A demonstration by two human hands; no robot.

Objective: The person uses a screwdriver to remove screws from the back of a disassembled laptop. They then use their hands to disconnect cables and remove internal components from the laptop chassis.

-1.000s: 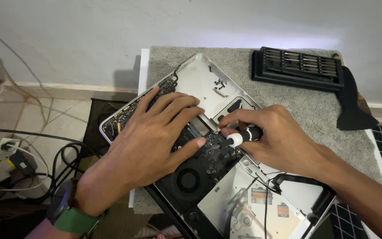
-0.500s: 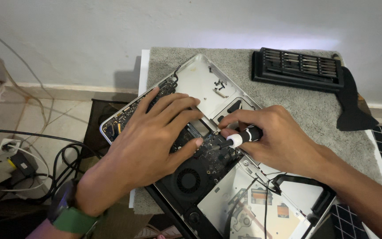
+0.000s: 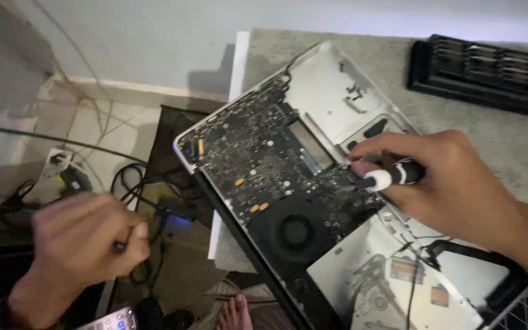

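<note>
An opened silver laptop (image 3: 331,85) lies bottom up on a grey mat, showing its dark circuit board (image 3: 258,159) and round fan (image 3: 294,232). My right hand (image 3: 459,189) grips a small screwdriver with a black and white handle (image 3: 392,175); its tip rests on the board's right edge. My left hand (image 3: 84,247) is off the laptop at the lower left, over the floor and blurred. Its fingers are closed, pinching a small dark piece (image 3: 119,246) between thumb and forefinger.
A black tray of screwdriver bits (image 3: 490,67) lies on the grey mat (image 3: 508,140) at the top right. Below the table's left edge are cables, a white power strip (image 3: 62,168), a phone (image 3: 108,321) and a bare foot (image 3: 236,311).
My left hand has lifted off the circuit board and swung down to the lower left, uncovering the board. The view has moved closer. My right hand still holds the screwdriver in the same spot.
</note>
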